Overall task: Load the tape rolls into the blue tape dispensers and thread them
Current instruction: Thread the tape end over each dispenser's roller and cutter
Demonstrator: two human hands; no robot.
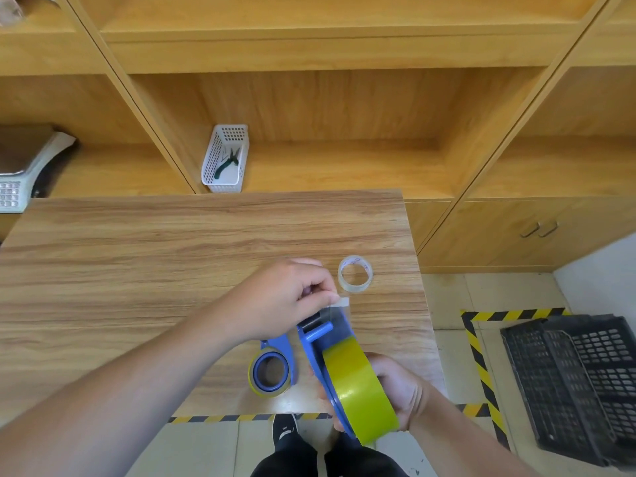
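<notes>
My right hand (pixel 399 390) grips a blue tape dispenser (pixel 315 342) loaded with a yellow-green tape roll (pixel 358 387), held above the table's near right corner. My left hand (pixel 289 297) pinches the free end of the tape (pixel 339 309), which is pulled out past the dispenser's front roller. A second blue dispenser (pixel 275 359) with a tape roll on its hub lies flat on the wooden table (pixel 137 270) just left of the held one. A small clear tape roll (pixel 355 277) lies on the table beyond my left hand.
A white perforated basket (pixel 223 160) holding pliers sits on the shelf behind the table. A scale (pixel 20 173) is at far left. A black plastic crate (pixel 578 383) stands on the floor at right, inside yellow-black floor tape (pixel 478 356).
</notes>
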